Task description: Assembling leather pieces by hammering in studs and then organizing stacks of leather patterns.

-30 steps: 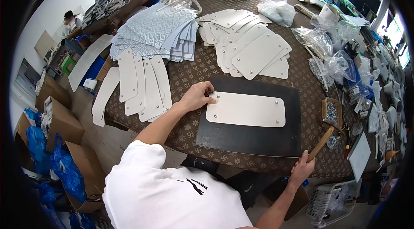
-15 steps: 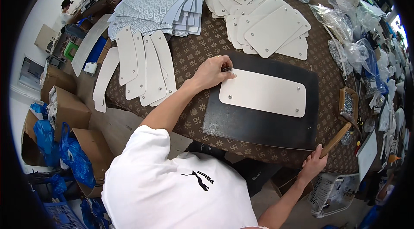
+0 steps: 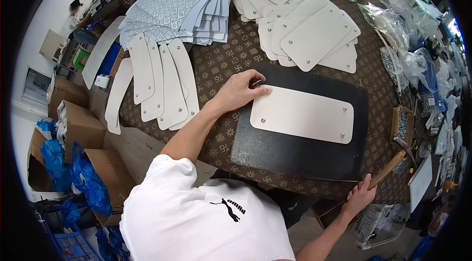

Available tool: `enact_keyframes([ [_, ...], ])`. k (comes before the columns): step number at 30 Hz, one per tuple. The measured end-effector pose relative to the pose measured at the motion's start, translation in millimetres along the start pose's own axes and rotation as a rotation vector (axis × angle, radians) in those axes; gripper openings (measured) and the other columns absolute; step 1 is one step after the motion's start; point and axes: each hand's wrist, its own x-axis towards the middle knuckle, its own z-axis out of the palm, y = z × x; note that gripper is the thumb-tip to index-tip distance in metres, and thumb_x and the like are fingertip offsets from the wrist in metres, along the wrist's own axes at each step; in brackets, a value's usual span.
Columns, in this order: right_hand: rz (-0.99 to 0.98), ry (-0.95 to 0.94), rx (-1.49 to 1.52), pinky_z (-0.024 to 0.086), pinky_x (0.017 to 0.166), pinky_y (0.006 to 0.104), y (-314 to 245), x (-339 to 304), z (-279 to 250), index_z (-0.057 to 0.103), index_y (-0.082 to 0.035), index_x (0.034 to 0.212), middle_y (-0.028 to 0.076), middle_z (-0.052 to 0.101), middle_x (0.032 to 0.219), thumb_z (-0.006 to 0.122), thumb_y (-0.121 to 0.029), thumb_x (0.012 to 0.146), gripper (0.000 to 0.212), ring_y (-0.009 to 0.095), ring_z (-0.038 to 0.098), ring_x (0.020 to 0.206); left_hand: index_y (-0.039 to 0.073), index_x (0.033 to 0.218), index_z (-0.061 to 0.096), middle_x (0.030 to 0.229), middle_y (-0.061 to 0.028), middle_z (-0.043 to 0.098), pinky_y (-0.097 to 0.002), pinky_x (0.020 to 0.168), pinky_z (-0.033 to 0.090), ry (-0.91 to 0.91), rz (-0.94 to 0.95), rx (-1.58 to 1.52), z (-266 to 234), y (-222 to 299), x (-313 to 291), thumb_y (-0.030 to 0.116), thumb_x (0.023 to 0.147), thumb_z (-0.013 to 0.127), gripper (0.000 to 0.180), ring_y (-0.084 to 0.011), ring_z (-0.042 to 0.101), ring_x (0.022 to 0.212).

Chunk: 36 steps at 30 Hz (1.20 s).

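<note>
White panel (image 3: 302, 113) is lying flat, left hand (image 3: 240, 91) pinching its corner, apparently steadying it; right hand (image 3: 360, 197) is gripping a hammer (image 3: 387, 169).

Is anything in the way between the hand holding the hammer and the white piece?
Nothing visible: only the flat black mat lies between the right hand and the white piece. The left hand is at its upper-left corner, off that path.

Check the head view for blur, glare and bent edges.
Head view: clear bags at right glint; head view: the near edge of the table bows and corners go black; head view: panel, mat and hammer look fairly sharp.
</note>
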Motion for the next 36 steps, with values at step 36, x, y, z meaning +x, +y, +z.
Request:
enact_keyframes([
  [36,-0.735,-0.605,-0.142,0.029,0.040,0.0175,-121.6,-138.4,120.8,0.055,-0.011,0.089,-0.006,0.045,0.064,0.058,-0.027,0.107,0.025,0.000,0.040,0.050,0.000,0.105,0.074,0.089,-0.0062,0.074,-0.0276,0.079,0.053,0.006,0.168,-0.304,13.4,-2.6,9.5,0.014,0.090,0.078,0.021,-0.0101,0.065,0.082],
])
